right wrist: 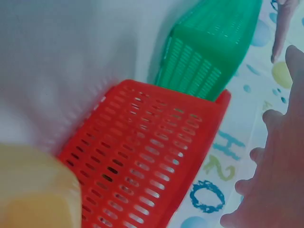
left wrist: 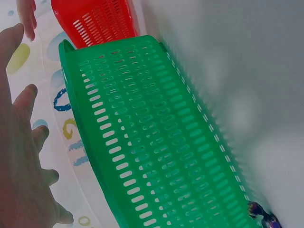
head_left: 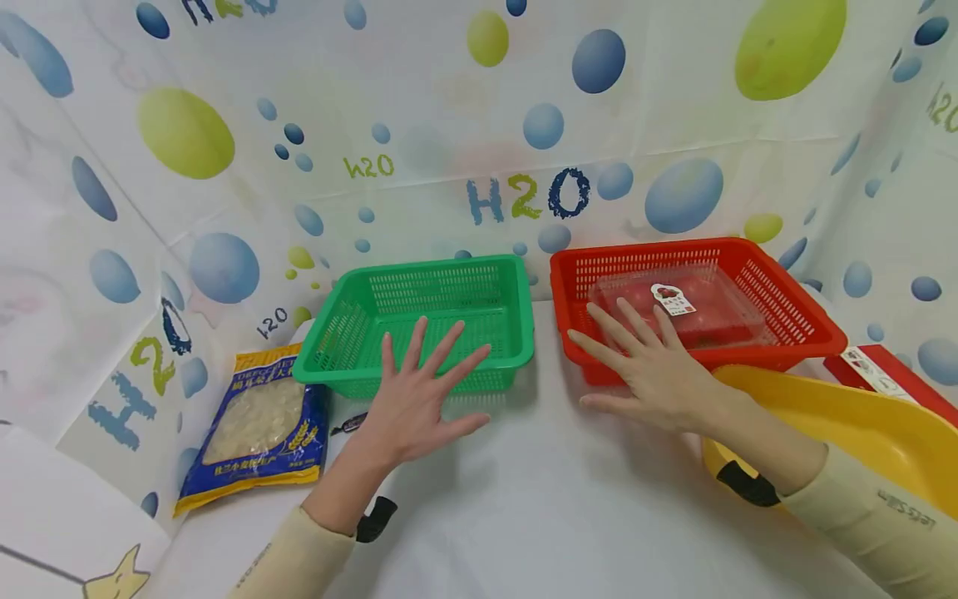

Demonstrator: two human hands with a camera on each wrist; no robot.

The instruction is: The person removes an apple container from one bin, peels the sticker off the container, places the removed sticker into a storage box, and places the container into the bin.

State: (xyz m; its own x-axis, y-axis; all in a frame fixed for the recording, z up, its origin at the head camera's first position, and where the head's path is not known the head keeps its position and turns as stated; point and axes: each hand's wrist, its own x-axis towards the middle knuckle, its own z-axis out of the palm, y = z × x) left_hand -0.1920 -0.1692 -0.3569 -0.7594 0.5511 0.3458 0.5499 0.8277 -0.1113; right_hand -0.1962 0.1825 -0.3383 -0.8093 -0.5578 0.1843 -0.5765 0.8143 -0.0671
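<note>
White worktop [head_left: 509,524] spreads under everything, and the green basket [head_left: 434,287] is the landmark for all places told below. Nearest to the camera, two beige sleeves [head_left: 861,507] reach forward, with a black piece [head_left: 377,520] showing at the left wrist. The left hand [head_left: 422,408] is at the front side of the green basket, its straight fingers well apart from each other; the left wrist view shows a gap between this hand and the basket. The right hand [head_left: 662,374] is to the right of the green basket, also with straight, spread fingers, and the right wrist view shows it away from the red basket [head_left: 778,356].

Further to the right of the green basket, partly under the right forearm in the head view, is a yellow container [head_left: 861,433]. To the left of the green basket lies a blue and yellow bag [head_left: 258,416] with a clear window, and between them is a small dark wrapped thing [head_left: 348,424]. Right of the green basket stands the red basket, which carries a clear plastic box [head_left: 703,320] with a white label [head_left: 672,299]. Beyond it, on the far right, a red box [head_left: 909,383] is partly hidden. Behind the green basket hangs a white sheet [head_left: 449,100] with blue and green spots and "H2O" letters.
</note>
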